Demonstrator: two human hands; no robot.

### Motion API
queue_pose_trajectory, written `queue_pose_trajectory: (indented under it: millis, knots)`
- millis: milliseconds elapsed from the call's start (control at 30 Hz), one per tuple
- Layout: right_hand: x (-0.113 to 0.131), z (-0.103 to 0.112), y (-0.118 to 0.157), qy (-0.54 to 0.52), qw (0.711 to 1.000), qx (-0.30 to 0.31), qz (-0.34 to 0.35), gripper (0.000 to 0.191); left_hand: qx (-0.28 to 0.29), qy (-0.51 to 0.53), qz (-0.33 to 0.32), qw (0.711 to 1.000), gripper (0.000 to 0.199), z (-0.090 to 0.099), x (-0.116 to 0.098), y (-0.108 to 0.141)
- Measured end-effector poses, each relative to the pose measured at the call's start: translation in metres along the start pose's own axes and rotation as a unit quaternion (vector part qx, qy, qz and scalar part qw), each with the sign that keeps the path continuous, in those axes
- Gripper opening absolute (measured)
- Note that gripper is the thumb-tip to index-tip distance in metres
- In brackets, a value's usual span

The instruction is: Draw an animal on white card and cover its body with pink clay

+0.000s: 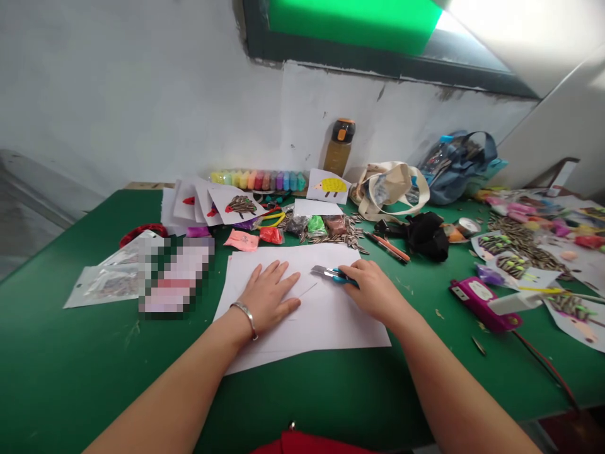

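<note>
A stack of white paper sheets point(340, 321) lies in front of me on the green table. My left hand point(269, 293), wearing a silver bangle, rests flat on the paper with its fingers spread. My right hand point(373, 287) is closed around the blue and black handles of a pair of scissors point(326, 272). The metal blades point left over the upper part of the sheet, apart from my left fingers. Between the hands a thin dark line point(309, 290) shows on the paper; whether it is drawn or cut I cannot tell.
Behind the paper lie sunflower seeds point(347, 236), clay packets point(241, 240) and hedgehog pictures point(241, 207). Pens point(387, 246) and a black cloth item point(428, 236) are at the right, beyond them a purple glue gun-like device point(484, 302). Plastic bags point(108, 280) lie left. A bottle point(338, 151) stands at the wall.
</note>
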State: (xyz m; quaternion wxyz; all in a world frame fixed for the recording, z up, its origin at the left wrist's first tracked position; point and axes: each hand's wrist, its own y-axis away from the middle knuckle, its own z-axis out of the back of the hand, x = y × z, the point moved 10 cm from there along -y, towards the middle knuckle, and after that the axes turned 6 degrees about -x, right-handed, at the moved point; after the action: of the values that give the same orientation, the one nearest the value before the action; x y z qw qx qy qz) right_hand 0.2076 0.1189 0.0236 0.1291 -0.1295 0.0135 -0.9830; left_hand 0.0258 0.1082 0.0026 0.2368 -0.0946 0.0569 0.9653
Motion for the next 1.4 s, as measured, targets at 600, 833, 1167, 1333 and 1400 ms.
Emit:
queue_pose_trajectory:
  millis: [600,833,1167,1333,1400]
  knots:
    - [0.011,0.004,0.004,0.001,0.999,-0.002,0.053,0.037,-0.011,-0.004,-0.008,1.0,0.055,-0.002,0.001,-0.001]
    - [0.012,0.002,-0.004,0.008,0.996,-0.001,0.089,0.034,0.004,-0.004,-0.003,1.0,0.055,-0.003,0.0,-0.001]
    - [0.015,-0.001,0.004,-0.013,0.995,0.012,0.097,0.036,-0.014,0.008,-0.006,1.0,0.048,-0.006,0.003,-0.001]
    - [0.025,-0.003,0.01,-0.014,0.994,0.017,0.108,0.035,-0.009,-0.001,0.001,1.0,0.047,-0.007,0.004,-0.002]
    - [0.027,-0.003,0.013,-0.019,0.994,0.021,0.109,0.034,-0.007,-0.004,0.003,1.0,0.047,-0.008,0.004,-0.002]
